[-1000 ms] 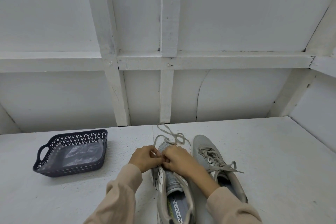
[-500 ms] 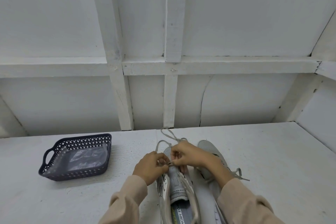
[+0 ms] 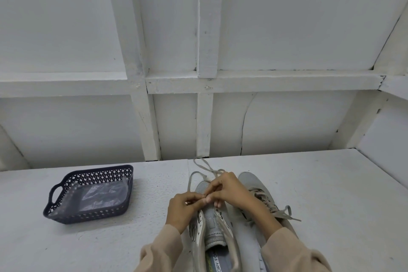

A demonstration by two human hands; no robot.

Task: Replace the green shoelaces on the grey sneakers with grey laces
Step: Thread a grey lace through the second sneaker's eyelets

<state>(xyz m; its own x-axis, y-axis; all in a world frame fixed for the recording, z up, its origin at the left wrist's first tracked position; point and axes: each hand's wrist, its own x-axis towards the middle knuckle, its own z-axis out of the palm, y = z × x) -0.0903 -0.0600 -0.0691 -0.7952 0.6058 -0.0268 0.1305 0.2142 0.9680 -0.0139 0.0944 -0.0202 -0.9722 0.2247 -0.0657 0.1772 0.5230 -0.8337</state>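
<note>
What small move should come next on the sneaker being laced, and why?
Probably draw the pinched lace through its eyelet and take up slack: the left hand and right hand both pinch the thin grey lace over the grey mesh sneaker, loose loops lie past its toe, and its upper eyelets look empty.

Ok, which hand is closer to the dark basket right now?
Left. The left hand pinches the lace over the open shoe, right of the basket across a stretch of table; the right hand pinches it too, further right.

White panelled wall (image 3: 287,28), crossed timber battens (image 3: 205,28), white speckled tabletop (image 3: 331,194), soft even light
</note>
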